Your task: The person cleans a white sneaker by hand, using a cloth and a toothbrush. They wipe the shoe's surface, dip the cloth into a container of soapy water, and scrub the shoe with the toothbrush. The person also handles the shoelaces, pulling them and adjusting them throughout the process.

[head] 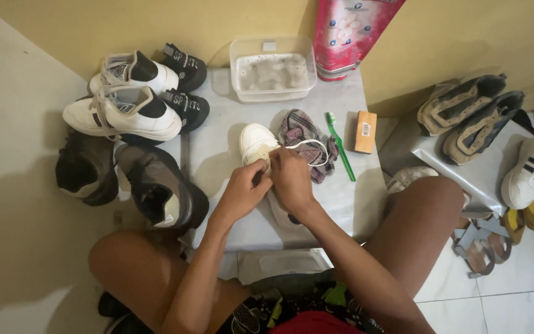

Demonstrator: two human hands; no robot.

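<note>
Far left, on the floor: dark shoes (128, 182), and behind them white-and-black sneakers (132, 99). Not touching any of those.

Centre, on the pale low table (341, 198), w/ my knees either side: the white shoe (256, 143), toe pointing away from me, heel end under my hands. My left hand (242, 192) is curled on the near side of its upper, fingers pinched narrow around the lace area; can't tell exactly what's btwn the fingertips, they're bunched tight. My right hand (292, 179) is just beside the left, nearly touching, closed on the white lace (313, 145), which loops out to the right over the checked cloth (307, 139).

Handling, as I judge it: the shoe's light, upper soft-ish, sole stiff, so best steadied by the sides of the upper near the eyelets, not the toe. Lace is thin and limp, probably slippy if wet; pinch it close to the eyelet.

Behind: clear tub (272, 68) of foamy water. Right of the cloth: green toothbrush (340, 145), then an orange brush block (364, 132). Far right: brown shoes (471, 117) on a second slab.
</note>
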